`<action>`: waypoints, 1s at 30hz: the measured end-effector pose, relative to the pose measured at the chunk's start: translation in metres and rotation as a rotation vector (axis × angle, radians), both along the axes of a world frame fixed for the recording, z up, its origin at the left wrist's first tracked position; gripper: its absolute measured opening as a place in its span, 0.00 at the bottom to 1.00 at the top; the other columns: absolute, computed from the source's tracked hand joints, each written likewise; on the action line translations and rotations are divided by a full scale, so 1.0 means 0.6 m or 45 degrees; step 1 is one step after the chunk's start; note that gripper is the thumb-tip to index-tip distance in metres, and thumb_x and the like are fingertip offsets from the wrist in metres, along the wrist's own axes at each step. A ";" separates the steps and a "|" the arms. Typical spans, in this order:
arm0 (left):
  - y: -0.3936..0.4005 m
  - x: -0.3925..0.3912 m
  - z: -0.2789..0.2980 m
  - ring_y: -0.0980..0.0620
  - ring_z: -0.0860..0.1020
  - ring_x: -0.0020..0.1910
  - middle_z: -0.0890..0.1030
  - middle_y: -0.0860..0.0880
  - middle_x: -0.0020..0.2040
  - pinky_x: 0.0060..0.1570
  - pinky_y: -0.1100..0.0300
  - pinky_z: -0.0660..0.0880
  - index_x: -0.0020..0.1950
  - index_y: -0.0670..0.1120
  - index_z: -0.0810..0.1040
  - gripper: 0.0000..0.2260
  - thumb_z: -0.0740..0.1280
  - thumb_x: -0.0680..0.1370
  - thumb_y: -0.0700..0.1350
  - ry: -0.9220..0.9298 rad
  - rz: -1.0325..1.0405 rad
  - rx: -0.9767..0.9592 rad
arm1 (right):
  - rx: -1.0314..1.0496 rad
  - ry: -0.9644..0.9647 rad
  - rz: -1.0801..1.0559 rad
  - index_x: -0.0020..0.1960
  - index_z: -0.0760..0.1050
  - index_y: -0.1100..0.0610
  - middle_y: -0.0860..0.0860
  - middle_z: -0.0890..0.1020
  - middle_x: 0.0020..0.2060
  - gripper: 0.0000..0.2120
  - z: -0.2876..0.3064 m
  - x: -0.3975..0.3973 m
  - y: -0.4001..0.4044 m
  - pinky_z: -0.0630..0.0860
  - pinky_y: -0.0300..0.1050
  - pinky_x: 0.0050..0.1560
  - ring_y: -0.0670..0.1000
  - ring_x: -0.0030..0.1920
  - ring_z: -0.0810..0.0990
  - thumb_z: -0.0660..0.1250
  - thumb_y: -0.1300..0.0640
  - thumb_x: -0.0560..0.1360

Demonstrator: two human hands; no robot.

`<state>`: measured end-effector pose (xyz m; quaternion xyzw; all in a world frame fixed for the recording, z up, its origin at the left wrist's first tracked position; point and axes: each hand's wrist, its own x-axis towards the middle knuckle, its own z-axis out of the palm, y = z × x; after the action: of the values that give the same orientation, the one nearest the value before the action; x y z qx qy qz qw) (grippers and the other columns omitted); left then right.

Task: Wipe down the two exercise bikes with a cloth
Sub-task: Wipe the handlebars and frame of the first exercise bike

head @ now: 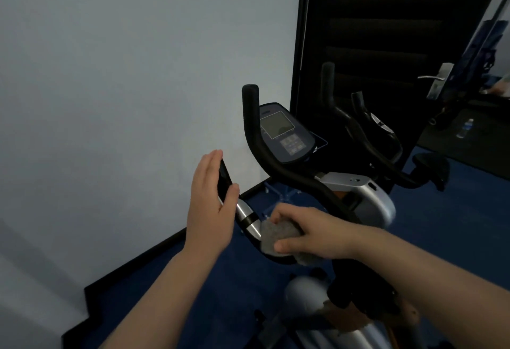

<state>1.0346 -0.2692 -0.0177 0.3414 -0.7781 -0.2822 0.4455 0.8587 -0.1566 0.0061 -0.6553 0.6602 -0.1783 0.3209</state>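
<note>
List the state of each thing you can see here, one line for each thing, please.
Left hand: fingers straight, resting against the left handlebar grip.
Right hand: grips the grey cloth.
Grey cloth: pressed on the handlebar.
Console screen: dark.
Door: open.
Water bottle: upright.

surface: blue floor (226,274) | on it: exercise bike (367,199); water bottle (465,128)

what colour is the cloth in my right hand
Grey, a fuzzy cloth gripped by the right hand; head view.
</note>
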 end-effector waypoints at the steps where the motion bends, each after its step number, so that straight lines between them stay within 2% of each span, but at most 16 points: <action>1: 0.005 -0.001 -0.002 0.60 0.51 0.78 0.54 0.54 0.80 0.77 0.59 0.50 0.80 0.49 0.55 0.28 0.62 0.82 0.41 -0.053 0.019 -0.038 | 0.030 0.064 0.070 0.56 0.72 0.44 0.47 0.80 0.48 0.13 0.002 -0.012 0.009 0.76 0.46 0.54 0.48 0.49 0.79 0.72 0.49 0.74; 3: 0.018 -0.001 -0.010 0.60 0.45 0.78 0.46 0.56 0.80 0.75 0.66 0.45 0.80 0.49 0.50 0.29 0.60 0.82 0.42 -0.139 0.052 -0.120 | 0.073 0.347 0.216 0.58 0.72 0.40 0.44 0.79 0.51 0.15 0.011 -0.039 0.020 0.68 0.44 0.65 0.47 0.55 0.76 0.71 0.48 0.74; 4: 0.026 -0.002 -0.018 0.60 0.43 0.78 0.43 0.56 0.80 0.75 0.67 0.43 0.80 0.49 0.49 0.29 0.60 0.83 0.42 -0.174 0.063 -0.149 | 0.059 0.451 0.254 0.59 0.72 0.40 0.42 0.79 0.53 0.16 0.017 -0.049 0.021 0.65 0.41 0.66 0.45 0.57 0.75 0.72 0.48 0.73; 5: 0.038 -0.004 -0.027 0.59 0.41 0.78 0.41 0.56 0.80 0.75 0.66 0.43 0.80 0.50 0.49 0.27 0.58 0.83 0.44 -0.210 0.068 -0.165 | 0.033 0.473 0.259 0.59 0.73 0.39 0.40 0.79 0.53 0.17 0.022 -0.054 0.020 0.67 0.39 0.63 0.43 0.56 0.75 0.72 0.49 0.73; 7: 0.065 -0.012 -0.049 0.59 0.39 0.78 0.39 0.59 0.79 0.75 0.62 0.43 0.79 0.53 0.49 0.23 0.51 0.84 0.50 -0.280 0.061 -0.146 | -0.031 0.391 0.229 0.60 0.74 0.41 0.40 0.79 0.51 0.17 0.020 -0.046 0.018 0.72 0.39 0.54 0.42 0.52 0.76 0.73 0.48 0.73; 11: 0.095 -0.018 -0.079 0.62 0.38 0.77 0.38 0.66 0.77 0.75 0.60 0.41 0.77 0.61 0.47 0.23 0.43 0.81 0.59 -0.269 0.031 -0.036 | -0.135 0.229 0.207 0.59 0.75 0.43 0.43 0.81 0.52 0.17 -0.006 -0.026 0.024 0.75 0.45 0.55 0.44 0.52 0.77 0.73 0.47 0.72; 16: 0.093 -0.011 -0.078 0.61 0.38 0.77 0.41 0.62 0.79 0.76 0.57 0.42 0.77 0.59 0.49 0.21 0.45 0.83 0.55 -0.361 0.071 -0.090 | -0.154 0.518 0.274 0.60 0.75 0.38 0.40 0.81 0.53 0.21 0.012 -0.084 0.025 0.73 0.40 0.51 0.43 0.54 0.77 0.75 0.44 0.69; 20: 0.111 -0.033 -0.080 0.62 0.42 0.78 0.44 0.60 0.79 0.75 0.62 0.42 0.76 0.58 0.51 0.21 0.47 0.83 0.51 -0.207 0.136 0.022 | -0.290 0.371 0.304 0.57 0.77 0.41 0.42 0.82 0.48 0.20 -0.010 -0.038 0.009 0.73 0.40 0.45 0.43 0.49 0.78 0.76 0.44 0.67; 22: 0.117 -0.037 -0.081 0.62 0.43 0.78 0.45 0.60 0.79 0.75 0.62 0.43 0.77 0.58 0.51 0.21 0.48 0.83 0.52 -0.170 0.165 0.051 | -0.323 0.285 0.273 0.56 0.78 0.42 0.42 0.82 0.47 0.19 -0.020 -0.033 0.015 0.75 0.42 0.46 0.42 0.47 0.78 0.76 0.44 0.66; 26: 0.123 -0.021 -0.085 0.62 0.44 0.78 0.44 0.60 0.79 0.77 0.53 0.46 0.78 0.57 0.51 0.21 0.49 0.85 0.48 -0.284 0.169 0.014 | -0.257 0.424 0.215 0.55 0.80 0.38 0.39 0.82 0.46 0.21 -0.005 -0.092 0.023 0.76 0.41 0.49 0.42 0.49 0.79 0.78 0.43 0.63; 30: 0.122 -0.017 -0.076 0.61 0.47 0.78 0.48 0.58 0.80 0.78 0.49 0.50 0.78 0.54 0.55 0.22 0.51 0.84 0.49 -0.283 0.170 0.028 | -0.426 0.467 0.217 0.55 0.80 0.40 0.43 0.83 0.47 0.21 -0.009 -0.052 0.013 0.70 0.39 0.43 0.46 0.48 0.79 0.77 0.40 0.63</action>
<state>1.0245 -0.1962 -0.0631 0.4265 -0.7949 -0.2208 0.3706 0.8275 -0.1490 0.0008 -0.7738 0.6112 -0.1354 0.0970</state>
